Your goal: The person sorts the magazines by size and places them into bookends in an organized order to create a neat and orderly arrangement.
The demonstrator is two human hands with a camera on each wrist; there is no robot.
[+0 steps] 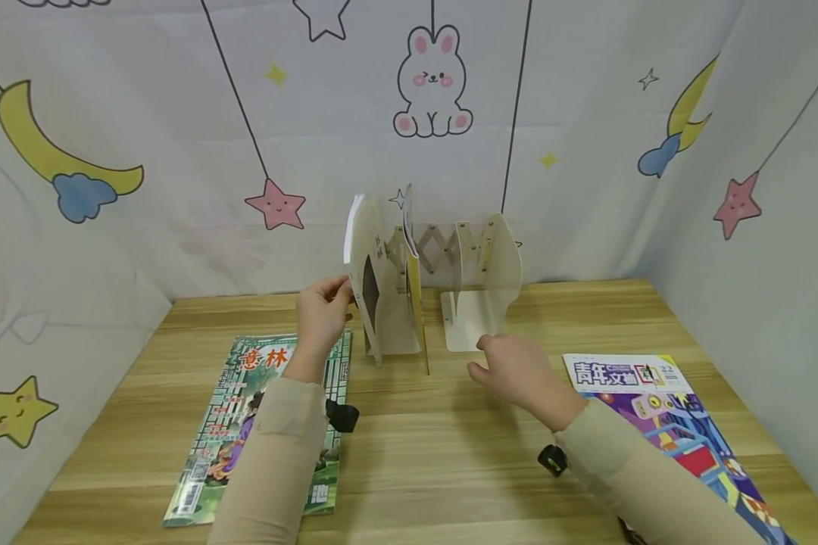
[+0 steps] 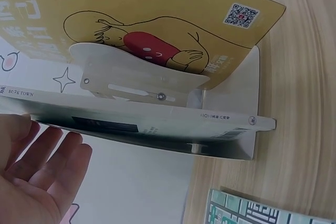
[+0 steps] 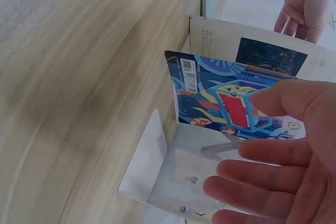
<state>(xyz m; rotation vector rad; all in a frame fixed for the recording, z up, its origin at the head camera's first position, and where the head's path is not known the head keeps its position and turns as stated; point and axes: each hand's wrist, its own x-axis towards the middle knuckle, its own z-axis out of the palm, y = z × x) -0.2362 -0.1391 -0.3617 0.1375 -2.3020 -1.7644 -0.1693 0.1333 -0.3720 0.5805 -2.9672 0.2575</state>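
Note:
A white expanding book rack [image 1: 466, 322] stands at the back of the table, with upright plates joined by a crisscross lattice. In its left part stands a pale book [image 1: 371, 284], slightly tilted. My left hand [image 1: 323, 314] touches this book's outer side; the left wrist view shows the fingers [image 2: 71, 156] loosely extended against it. Right of it stands a thin magazine [image 1: 414, 288], yellow on one side [image 2: 157, 30] and colourful blue on the other [image 3: 226, 95]. My right hand [image 1: 521, 375] hovers before the rack's right part, fingers spread and holding nothing.
A green magazine [image 1: 211, 439] lies flat on the wooden table at the left, partly under my left forearm. A purple and blue magazine [image 1: 688, 424] lies at the right, partly hidden by my right sleeve. Behind the table hangs a white patterned curtain [image 1: 354, 113].

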